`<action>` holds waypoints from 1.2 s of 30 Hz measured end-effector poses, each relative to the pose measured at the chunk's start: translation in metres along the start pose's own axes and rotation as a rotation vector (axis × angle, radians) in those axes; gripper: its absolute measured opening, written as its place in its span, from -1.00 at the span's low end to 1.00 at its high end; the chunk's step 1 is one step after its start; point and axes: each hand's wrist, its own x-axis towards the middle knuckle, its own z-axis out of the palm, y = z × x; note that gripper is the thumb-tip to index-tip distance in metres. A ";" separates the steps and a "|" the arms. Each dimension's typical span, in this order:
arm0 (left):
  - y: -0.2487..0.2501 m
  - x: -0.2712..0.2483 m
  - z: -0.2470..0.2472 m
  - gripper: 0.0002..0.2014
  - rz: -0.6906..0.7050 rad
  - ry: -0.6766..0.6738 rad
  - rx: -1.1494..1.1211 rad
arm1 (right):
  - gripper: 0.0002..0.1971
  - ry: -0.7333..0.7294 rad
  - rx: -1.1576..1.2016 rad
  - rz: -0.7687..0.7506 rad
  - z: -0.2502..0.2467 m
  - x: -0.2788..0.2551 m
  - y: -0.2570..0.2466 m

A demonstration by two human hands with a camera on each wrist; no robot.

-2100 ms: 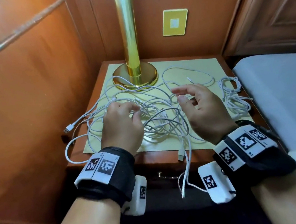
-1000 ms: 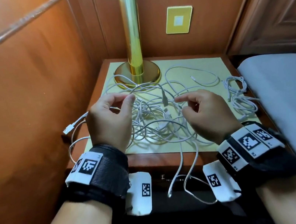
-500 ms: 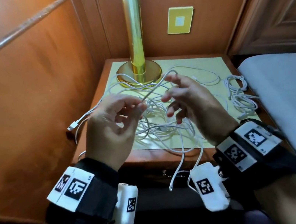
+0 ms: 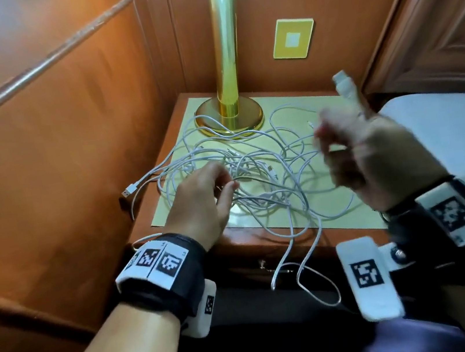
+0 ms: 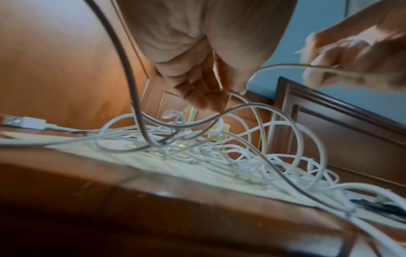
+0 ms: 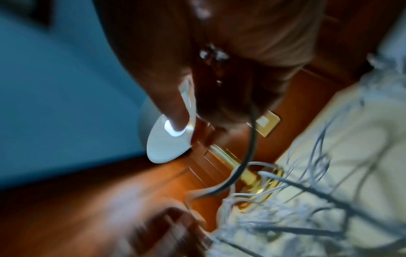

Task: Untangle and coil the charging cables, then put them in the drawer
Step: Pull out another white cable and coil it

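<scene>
A loose tangle of white charging cables (image 4: 256,178) sprawls over the pale yellow mat (image 4: 324,106) on the desk (image 4: 254,242), reaching from the brass lamp base (image 4: 229,115) at the back edge down to the front edge. Two strands spill over the front edge and hang in front of the drawer (image 4: 249,267), which is closed under the top. One USB plug (image 4: 129,190) pokes past the desk's left edge, close to the wood-panelled wall.

The left hand (image 4: 202,202) is low over the left part of the tangle, its grip loosely curled, fingertips (image 5: 208,102) right down at a raised loop of cable. Whether they actually pinch it I cannot tell; the wrist view is too soft there.

The right hand (image 4: 374,153) is lifted over the desk's right side and badly blurred. Its grip is closed on a strand of cable (image 5: 285,66) that stretches across towards the left hand, and a white plug end (image 4: 344,85) stands up above it.

A yellow wall plate (image 4: 293,38) sits on the panelling behind the lamp, and a bed with a pale sheet (image 4: 445,124) lies just beside the desk's right edge.
</scene>
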 end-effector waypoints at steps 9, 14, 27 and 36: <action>0.017 0.002 0.008 -0.94 0.126 0.120 0.011 | -0.68 -0.193 -0.694 -0.125 0.020 -0.008 0.024; 0.006 0.005 0.016 -0.94 -0.091 0.021 0.139 | -0.78 0.087 -0.599 -0.292 0.008 -0.002 0.031; 0.016 0.008 0.018 -0.50 0.006 0.099 -0.006 | -0.73 -0.159 -0.088 -0.290 0.012 0.001 0.036; 0.019 0.017 0.034 -0.77 -0.146 -0.023 0.026 | -0.58 0.059 0.474 -0.050 0.016 -0.004 -0.001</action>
